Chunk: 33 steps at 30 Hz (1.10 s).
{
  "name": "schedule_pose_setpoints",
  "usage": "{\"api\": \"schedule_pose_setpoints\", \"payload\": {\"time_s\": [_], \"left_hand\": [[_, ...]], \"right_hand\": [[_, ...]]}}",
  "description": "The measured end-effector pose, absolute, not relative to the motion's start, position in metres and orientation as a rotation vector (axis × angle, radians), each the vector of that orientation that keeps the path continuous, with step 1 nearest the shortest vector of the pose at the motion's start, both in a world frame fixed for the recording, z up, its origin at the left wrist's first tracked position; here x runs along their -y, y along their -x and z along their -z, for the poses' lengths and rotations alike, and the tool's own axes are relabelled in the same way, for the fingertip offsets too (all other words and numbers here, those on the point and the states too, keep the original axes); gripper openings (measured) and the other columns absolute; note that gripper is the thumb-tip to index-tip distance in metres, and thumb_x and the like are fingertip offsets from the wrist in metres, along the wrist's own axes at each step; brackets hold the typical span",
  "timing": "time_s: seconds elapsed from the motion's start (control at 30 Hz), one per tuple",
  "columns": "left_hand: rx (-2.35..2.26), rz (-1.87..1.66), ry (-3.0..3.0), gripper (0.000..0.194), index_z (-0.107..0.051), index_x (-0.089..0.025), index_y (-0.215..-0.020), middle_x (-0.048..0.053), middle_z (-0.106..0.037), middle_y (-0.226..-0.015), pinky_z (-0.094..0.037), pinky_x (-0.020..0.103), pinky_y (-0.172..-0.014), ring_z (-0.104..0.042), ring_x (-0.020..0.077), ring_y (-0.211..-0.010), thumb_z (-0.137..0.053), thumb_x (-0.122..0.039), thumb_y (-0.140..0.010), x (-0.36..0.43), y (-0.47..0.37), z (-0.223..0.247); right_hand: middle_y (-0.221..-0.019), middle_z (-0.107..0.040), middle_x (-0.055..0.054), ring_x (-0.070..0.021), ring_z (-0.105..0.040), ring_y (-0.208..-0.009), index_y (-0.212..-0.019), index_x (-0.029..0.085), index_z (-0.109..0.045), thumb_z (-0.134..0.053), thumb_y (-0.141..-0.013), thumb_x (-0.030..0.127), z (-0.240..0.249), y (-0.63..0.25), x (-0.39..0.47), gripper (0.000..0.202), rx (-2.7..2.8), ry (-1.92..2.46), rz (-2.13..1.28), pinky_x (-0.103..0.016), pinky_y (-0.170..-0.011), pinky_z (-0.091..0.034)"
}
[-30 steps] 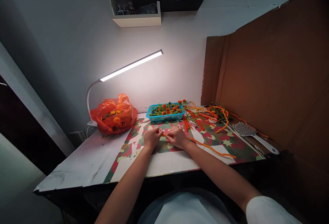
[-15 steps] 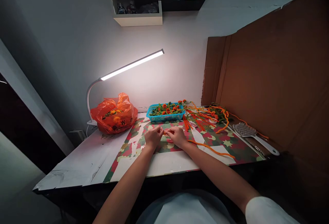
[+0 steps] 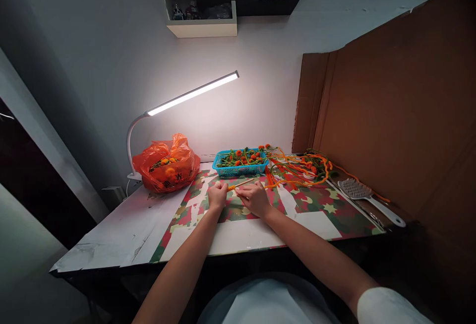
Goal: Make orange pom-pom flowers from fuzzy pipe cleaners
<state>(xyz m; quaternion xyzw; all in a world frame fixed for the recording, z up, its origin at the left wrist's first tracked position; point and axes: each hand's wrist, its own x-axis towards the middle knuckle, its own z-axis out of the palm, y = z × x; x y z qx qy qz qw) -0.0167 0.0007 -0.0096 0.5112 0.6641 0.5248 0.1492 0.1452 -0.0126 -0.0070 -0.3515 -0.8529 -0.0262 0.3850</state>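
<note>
My left hand [image 3: 217,195] is closed around one end of a thin, light wooden stick [image 3: 245,182], which points right and slightly up over the table. Beside its fingers, an orange fuzzy chenille stem [image 3: 231,188] lies around the stick. My right hand [image 3: 253,198] is closed in a pinch at the orange stem, just below the stick. From behind this hand, a length of orange stem runs off to the right across the table. The fingertips partly hide where stem and stick meet.
A blue basket [image 3: 241,170] of orange flowers with green stems stands behind my hands. An orange plastic bag [image 3: 167,170] sits left, by a lit lamp [image 3: 193,95]. Loose orange stems [image 3: 293,167] and a grey-white brush [image 3: 357,190] lie right, near a cardboard wall [image 3: 394,96].
My hands have moved slightly apart, and the wooden stick now shows between them. The loose orange stem that lay below my right forearm now runs out behind my right hand.
</note>
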Motion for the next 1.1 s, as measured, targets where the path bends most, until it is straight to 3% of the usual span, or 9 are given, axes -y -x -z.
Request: {"api": "schedule_pose_setpoints", "payload": {"time_s": [0.17,0.37,0.63,0.87,1.1], "left_hand": [[-1.696,-1.552,-1.427,0.031,-0.024,-0.022,-0.05,-0.006,-0.024,-0.047,-0.026,0.022,-0.044,-0.025,0.0088,-0.045,-0.044,-0.038,-0.067,-0.002,0.016,0.007],[-1.517,-1.358,-1.746,0.03,-0.025,-0.021,-0.049,-0.006,-0.024,-0.048,-0.022,0.021,-0.047,-0.024,0.0084,-0.048,-0.045,-0.038,-0.063,0.002,0.019,0.006],[-1.739,-1.05,-2.101,0.028,-0.027,-0.019,-0.046,-0.006,-0.027,-0.046,-0.018,0.024,-0.049,-0.028,0.0092,-0.049,-0.046,-0.03,-0.064,0.007,0.021,0.002],[-2.133,-1.164,-1.88,0.027,-0.04,-0.02,-0.046,-0.002,-0.044,-0.049,-0.022,0.025,-0.051,-0.04,0.013,-0.053,-0.047,-0.032,-0.069,0.013,0.011,-0.007],[-2.127,-1.445,-1.612,0.029,-0.033,-0.02,-0.047,-0.004,-0.036,-0.045,-0.024,0.024,-0.049,-0.036,0.0113,-0.048,-0.045,-0.033,-0.071,0.013,0.018,-0.002]], "right_hand": [[-0.081,-0.073,-0.004,-0.0168,-0.062,-0.076,-0.09,0.027,-0.075,-0.055,-0.089,0.034,0.003,-0.149,0.01,0.021,2.049,0.911,-0.172,-0.03,-0.075,-0.032],[-0.063,-0.069,-0.003,-0.014,-0.056,-0.056,-0.072,0.02,-0.075,-0.065,-0.076,0.049,-0.002,-0.166,-0.003,0.031,2.073,0.896,-0.548,-0.026,-0.057,-0.034],[-0.059,-0.066,0.001,-0.0096,-0.05,-0.056,-0.056,0.018,-0.065,-0.068,-0.077,0.035,-0.003,-0.165,0.006,0.026,2.164,0.938,-0.193,-0.03,-0.075,-0.026],[-0.066,-0.066,0.0,-0.0105,-0.052,-0.063,-0.061,0.017,-0.063,-0.056,-0.087,0.032,-0.003,-0.156,0.013,0.031,2.164,1.005,-0.038,-0.029,-0.072,-0.021],[-0.085,-0.071,-0.003,-0.0147,-0.059,-0.08,-0.088,0.023,-0.07,-0.055,-0.088,0.026,0.003,-0.145,0.021,0.015,2.188,0.906,-0.079,-0.028,-0.071,-0.024]]}}
